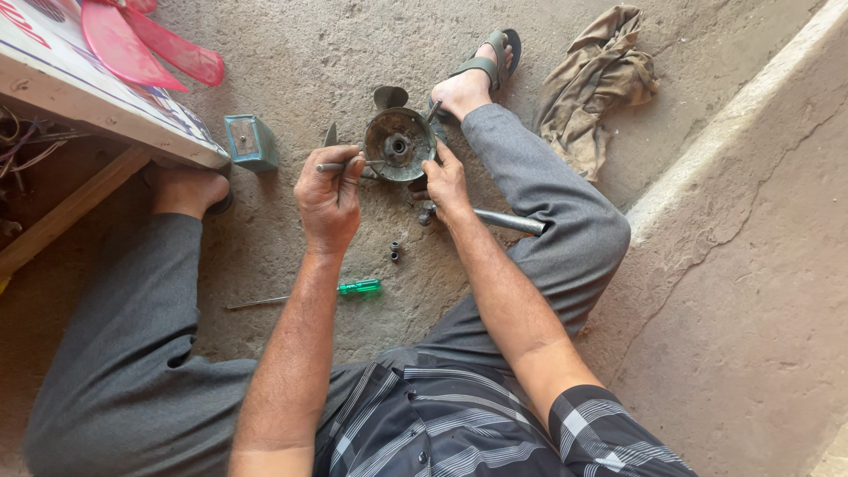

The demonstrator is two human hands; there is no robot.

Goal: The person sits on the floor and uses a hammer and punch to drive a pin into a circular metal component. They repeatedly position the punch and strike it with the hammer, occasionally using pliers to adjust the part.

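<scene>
The round metal housing (399, 144), greenish and dish-shaped with a hub in its middle, is sitting on the concrete floor (300, 62) between the person's feet, its open face turned up so the inside is easy to reach. The right hand (444, 181) is gripping the near right rim, fingers closed on the edge, seemingly to keep the housing from turning or sliding. The left hand (329, 194) is curled around a thin metal rod (340, 166), holding it level with its tip pointing toward the housing's left side; whether the tip is touching the rim I cannot tell.

A steel pipe (503, 220) is lying under the right forearm, just beside the knee. Two small dark bushings (394, 252) are resting on the floor near the hands, kept close, I would judge, so they do not get lost. A green-handled screwdriver (305, 294) is lying nearer still, within the left arm's reach. Farther left, a small teal box (251, 141) is standing beside the wooden tabletop (106, 106), which is carrying pink fan blades (141, 44). A crumpled cloth (596, 75) is lying far right.
</scene>
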